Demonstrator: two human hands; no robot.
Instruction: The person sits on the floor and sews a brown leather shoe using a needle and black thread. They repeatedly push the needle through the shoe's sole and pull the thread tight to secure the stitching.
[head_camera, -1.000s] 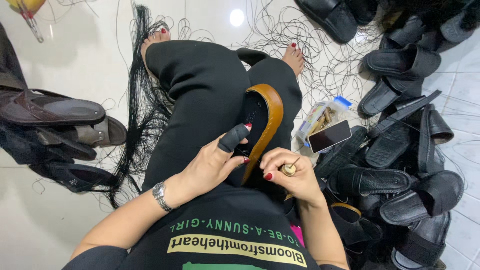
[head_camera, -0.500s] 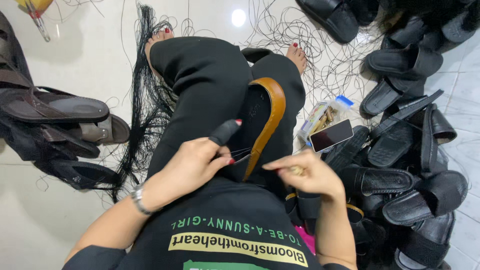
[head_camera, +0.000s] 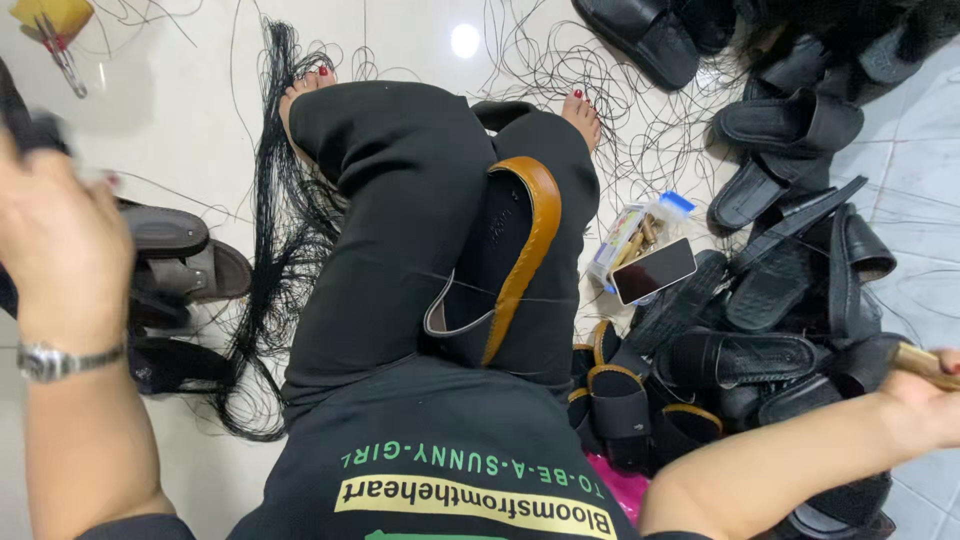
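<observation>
The sandal (head_camera: 500, 265) lies loose on the lap, thread taut across it. The right hand (head_camera: 925, 395) grips a wooden-handled tool (head_camera: 925, 362); the left hand (head_camera: 55, 230) is blurred, grip unclear. Pulling wide could tip the sandal or snag thread (head_camera: 270, 250) on the floor.

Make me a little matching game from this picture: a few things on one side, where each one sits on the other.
Things:
1. sandal
2. phone
3. watch
4. thread bundle

Places:
A. on the left wrist
B. on the floor left of the legs
C. on the lap
D. on the floor between the legs and the black sandal pile

Pairs: 1-C, 2-D, 3-A, 4-B
</observation>
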